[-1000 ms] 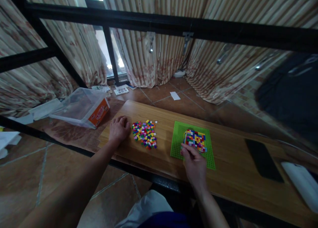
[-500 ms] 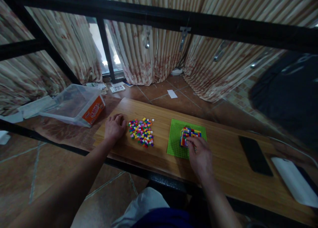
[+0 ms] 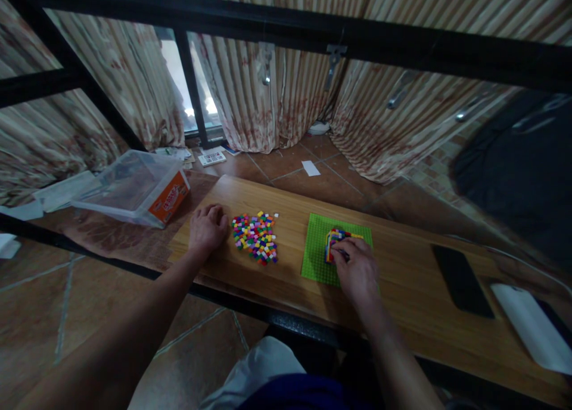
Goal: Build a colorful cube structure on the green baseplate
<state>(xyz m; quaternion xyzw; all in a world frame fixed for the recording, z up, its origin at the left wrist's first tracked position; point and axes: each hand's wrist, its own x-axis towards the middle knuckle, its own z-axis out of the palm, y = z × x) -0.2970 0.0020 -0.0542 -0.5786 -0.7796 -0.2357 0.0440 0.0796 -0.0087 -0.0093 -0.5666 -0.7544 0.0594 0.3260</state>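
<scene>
My left hand (image 3: 208, 227) lies on the wooden tabletop, palm down with its fingers apart and slightly bent. Just right of it is a loose spread of small multicoloured building bricks (image 3: 255, 236). Farther right, a green studded baseplate (image 3: 315, 267) carries a low structure of red, yellow, blue and white bricks (image 3: 331, 238). My right hand (image 3: 360, 272) is over the near right side of this structure, thumb and fingers pinched together against it. Whatever lies between those fingertips is too small to make out, and the hand covers part of the structure.
A clear plastic bin (image 3: 134, 186) with an orange label stands left of the board. On the right lie a dark flat phone-like slab (image 3: 462, 280) and a white oblong object (image 3: 529, 326). A black metal rail (image 3: 286, 19) crosses in front of striped curtains.
My right hand has shifted slightly left and up over the brick structure, covering more of its right part. The left hand and the loose bricks stay where they were.
</scene>
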